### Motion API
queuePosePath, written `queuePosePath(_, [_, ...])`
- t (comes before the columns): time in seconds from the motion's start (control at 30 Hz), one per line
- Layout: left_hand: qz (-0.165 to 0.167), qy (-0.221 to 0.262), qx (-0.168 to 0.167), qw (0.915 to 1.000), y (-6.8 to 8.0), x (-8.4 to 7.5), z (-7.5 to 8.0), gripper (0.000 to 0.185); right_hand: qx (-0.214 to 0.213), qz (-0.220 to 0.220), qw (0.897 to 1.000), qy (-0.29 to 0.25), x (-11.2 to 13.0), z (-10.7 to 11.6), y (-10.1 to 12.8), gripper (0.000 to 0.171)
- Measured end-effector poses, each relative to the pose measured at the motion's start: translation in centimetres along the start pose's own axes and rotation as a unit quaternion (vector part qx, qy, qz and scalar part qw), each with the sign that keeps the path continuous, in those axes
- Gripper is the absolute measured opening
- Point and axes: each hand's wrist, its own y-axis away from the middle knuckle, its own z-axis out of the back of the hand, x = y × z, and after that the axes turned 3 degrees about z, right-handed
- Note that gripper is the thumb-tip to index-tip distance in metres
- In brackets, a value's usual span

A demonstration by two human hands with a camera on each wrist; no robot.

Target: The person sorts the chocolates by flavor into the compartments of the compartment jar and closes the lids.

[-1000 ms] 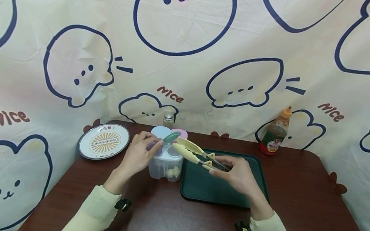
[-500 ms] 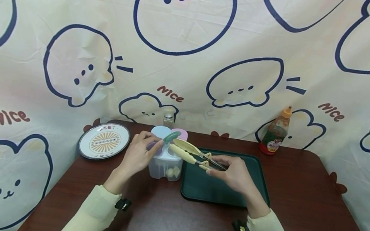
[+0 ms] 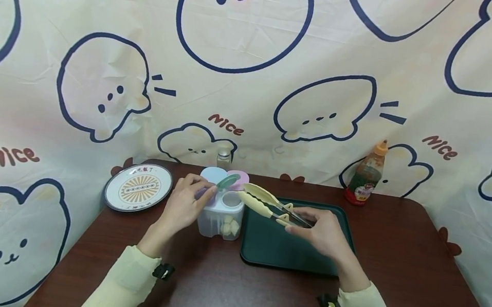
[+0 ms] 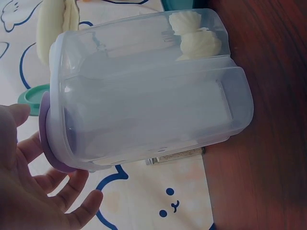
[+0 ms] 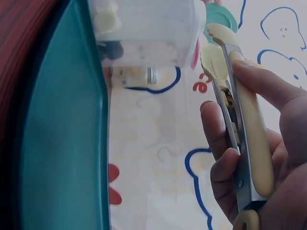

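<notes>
Your left hand (image 3: 183, 203) steadies the clear container (image 3: 220, 216) on the counter (image 3: 218, 295), fingers holding its green lid (image 3: 228, 181) open. Your right hand (image 3: 321, 232) squeezes the tongs (image 3: 267, 205), tips just beside the opening. Likely next: lower them onto the pale pieces (image 3: 230, 226).
</notes>
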Motion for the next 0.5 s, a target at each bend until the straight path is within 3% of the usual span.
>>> queuePosePath(0.5, [-0.003, 0.003, 0.003, 1.0, -0.1, 0.3, 0.0, 0.052, -0.012, -0.083, 0.996, 0.03, -4.0, 3.9, 0.9, 0.075])
